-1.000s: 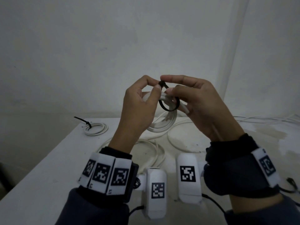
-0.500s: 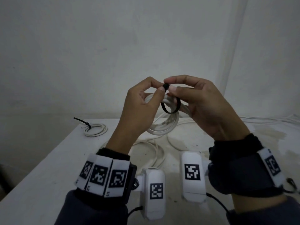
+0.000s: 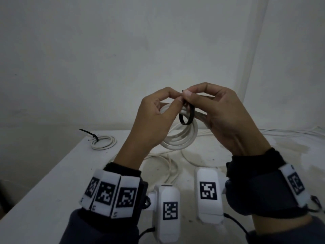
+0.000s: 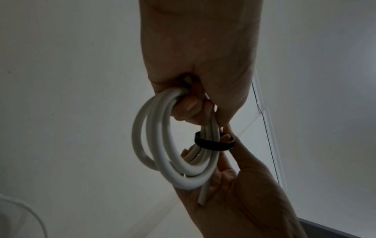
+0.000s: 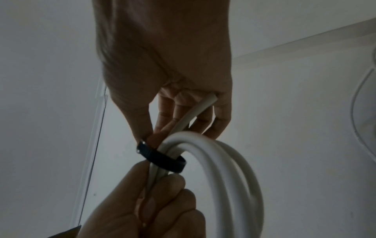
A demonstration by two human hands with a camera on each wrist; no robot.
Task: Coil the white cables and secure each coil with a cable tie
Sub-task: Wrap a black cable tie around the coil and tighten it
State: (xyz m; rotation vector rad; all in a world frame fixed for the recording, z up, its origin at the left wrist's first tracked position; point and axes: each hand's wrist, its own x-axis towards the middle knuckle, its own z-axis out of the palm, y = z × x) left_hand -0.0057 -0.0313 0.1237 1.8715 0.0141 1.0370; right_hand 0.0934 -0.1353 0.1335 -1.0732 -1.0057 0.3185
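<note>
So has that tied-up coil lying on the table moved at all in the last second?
No. The tied coil sits at the same far left corner of the table as before.

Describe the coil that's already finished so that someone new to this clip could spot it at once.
Look at the white table and follow its far left corner. A small white cable coil lies flat there, apart from both hands. Unlike the coil held in the air, it is cinched by a black tie whose tail sticks out leftward.

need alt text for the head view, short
Two hands held above a white table work a black cable tie looped around a white cable coil; the left hand and right hand pinch it at the top. A tied coil lies far left.
</note>
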